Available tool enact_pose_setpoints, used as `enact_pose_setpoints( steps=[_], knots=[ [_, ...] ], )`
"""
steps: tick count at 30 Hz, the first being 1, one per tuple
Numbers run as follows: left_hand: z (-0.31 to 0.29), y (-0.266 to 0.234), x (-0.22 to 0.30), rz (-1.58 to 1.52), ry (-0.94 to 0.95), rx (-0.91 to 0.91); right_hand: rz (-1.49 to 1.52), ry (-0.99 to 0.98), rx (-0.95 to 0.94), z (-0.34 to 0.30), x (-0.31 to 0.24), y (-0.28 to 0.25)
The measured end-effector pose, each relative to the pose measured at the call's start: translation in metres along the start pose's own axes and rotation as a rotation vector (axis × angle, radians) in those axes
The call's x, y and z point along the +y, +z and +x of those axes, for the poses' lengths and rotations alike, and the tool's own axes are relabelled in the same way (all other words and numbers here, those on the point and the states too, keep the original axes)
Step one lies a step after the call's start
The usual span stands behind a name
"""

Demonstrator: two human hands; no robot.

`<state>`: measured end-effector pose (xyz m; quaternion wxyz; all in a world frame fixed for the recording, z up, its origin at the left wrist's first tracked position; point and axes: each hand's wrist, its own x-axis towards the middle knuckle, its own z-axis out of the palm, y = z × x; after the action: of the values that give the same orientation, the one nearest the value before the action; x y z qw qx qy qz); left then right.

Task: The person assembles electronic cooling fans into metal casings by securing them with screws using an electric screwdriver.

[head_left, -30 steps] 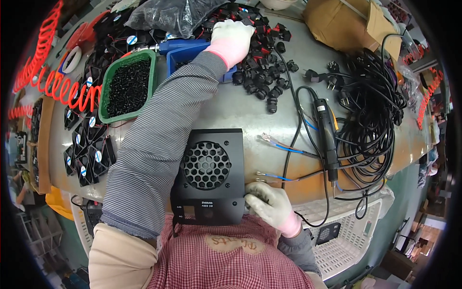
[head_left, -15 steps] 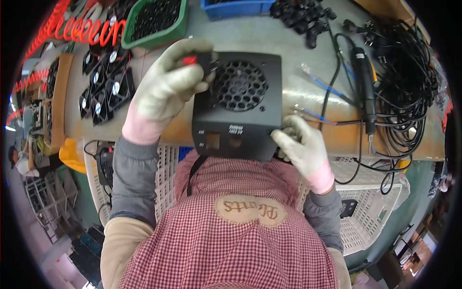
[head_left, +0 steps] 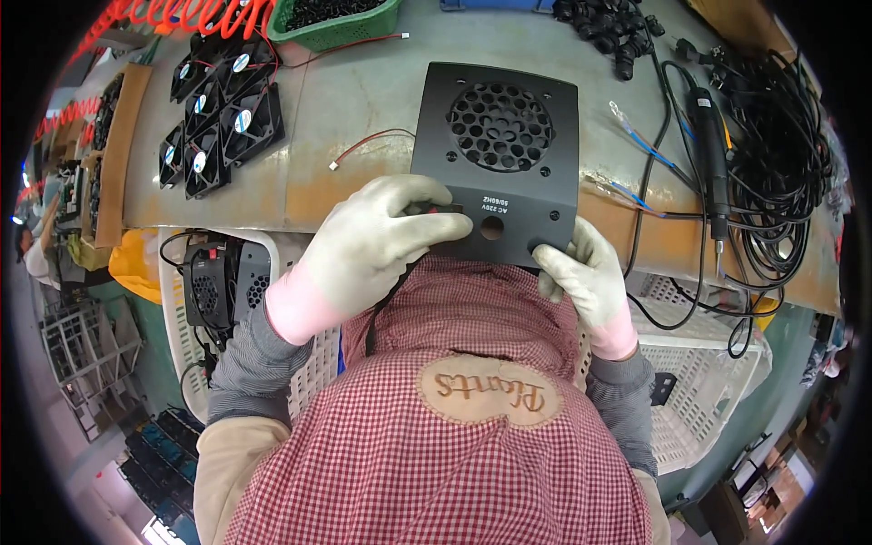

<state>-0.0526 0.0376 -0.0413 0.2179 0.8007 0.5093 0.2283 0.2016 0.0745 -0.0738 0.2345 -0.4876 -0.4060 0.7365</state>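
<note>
A black metal panel [head_left: 495, 154] with a round honeycomb grille lies at the near edge of the workbench, its lower edge against my chest. My left hand [head_left: 368, 245], in a white glove, pinches a small black part with a red end [head_left: 434, 209] against the panel's lower left edge. My gloved right hand [head_left: 581, 272] grips the panel's lower right corner, thumb on its face beside a small hole.
Several black fans [head_left: 218, 118] lie at the left, a green bin [head_left: 336, 18] behind them, a loose red-black wire [head_left: 372, 141] nearby. An electric screwdriver [head_left: 713, 145] and coiled black cables [head_left: 781, 154] lie right. White crates [head_left: 690, 372] stand below the bench.
My left hand came back from the far pile of black parts with a small part and now presses it at the panel's lower left edge. The panel shifted right and nearer.
</note>
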Motion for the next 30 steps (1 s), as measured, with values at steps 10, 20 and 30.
enact_pose_setpoints(
  steps=[10,20,30],
  knots=[
    [-0.006,0.002,0.005,0.186,0.043,-0.100,0.057,-0.104,-0.025,-0.007,0.012,0.012],
    [-0.019,0.013,0.003,0.092,-0.165,0.075,0.083,-0.129,-0.023,-0.002,0.023,0.014],
    [-0.024,0.015,-0.005,0.203,-0.071,0.074,0.100,-0.163,-0.003,-0.009,0.017,0.023]
  ],
)
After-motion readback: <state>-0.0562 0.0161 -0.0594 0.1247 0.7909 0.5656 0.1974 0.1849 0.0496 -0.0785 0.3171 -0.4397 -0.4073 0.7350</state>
